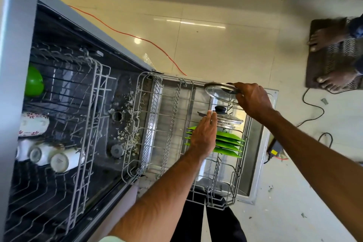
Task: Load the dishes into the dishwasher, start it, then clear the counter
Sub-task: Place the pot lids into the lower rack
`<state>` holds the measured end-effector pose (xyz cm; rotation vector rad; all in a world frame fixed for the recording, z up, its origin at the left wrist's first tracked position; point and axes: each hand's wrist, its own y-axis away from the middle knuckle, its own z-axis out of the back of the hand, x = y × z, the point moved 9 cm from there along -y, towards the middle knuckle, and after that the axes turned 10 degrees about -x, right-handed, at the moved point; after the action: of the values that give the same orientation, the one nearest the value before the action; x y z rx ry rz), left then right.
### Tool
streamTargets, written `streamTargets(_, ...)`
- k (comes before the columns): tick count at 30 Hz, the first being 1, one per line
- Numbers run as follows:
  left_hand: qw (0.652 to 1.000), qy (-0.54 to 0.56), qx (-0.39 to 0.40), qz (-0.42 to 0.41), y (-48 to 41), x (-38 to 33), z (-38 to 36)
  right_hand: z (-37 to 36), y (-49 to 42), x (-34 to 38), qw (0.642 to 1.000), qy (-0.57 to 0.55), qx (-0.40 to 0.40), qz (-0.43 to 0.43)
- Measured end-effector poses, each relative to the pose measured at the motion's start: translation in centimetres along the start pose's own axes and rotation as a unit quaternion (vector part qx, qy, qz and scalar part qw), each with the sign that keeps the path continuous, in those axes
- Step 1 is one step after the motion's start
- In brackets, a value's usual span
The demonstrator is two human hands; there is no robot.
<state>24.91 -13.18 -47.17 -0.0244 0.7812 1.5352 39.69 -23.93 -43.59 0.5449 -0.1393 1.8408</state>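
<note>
Head view: the right hand (253,100) grips a glass lid (220,92) by its rim, holding it tilted over the far end of the pulled-out lower rack (220,205). The left hand (204,135) is flat with straight fingers, its fingertips touching a second lid (229,119) with a black knob. That one sits in the rack just beyond the green plates (229,143). Cups (59,160) lie in the upper rack on the left.

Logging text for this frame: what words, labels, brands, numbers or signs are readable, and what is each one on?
No text reads clearly.
Yellow label on the dark power adapter: too blurred to read.
Faint marks on the bases of the white ceramic cups: too small to read.
Round glass lid gripped by the right hand: no print visible.
</note>
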Motion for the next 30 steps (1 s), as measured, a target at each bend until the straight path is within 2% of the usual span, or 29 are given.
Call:
streamTargets(4, 1.0, 0.008, -0.006, -0.008, 0.0, 0.0, 0.0, 0.7, 0.6, 0.1, 1.0, -0.02, -0.016, 0.015)
streamTargets(17, 1.0, 0.01, -0.018, 0.011, -0.2, -0.2, -0.1, -1.4, -0.9, -0.6, 0.998, 0.023, 0.054, 0.005)
streamTargets(21, 1.0, 0.008, -0.008, 0.006, 0.0, 0.0, -0.3, -0.5, -1.0, -0.6, 1.0, -0.011, 0.025, 0.0)
streamTargets(30, 1.0, -0.013, 0.01, -0.005, 0.3, 1.0, -0.8, -1.2, -1.5, 0.4, 0.999, 0.015, 0.043, 0.004)
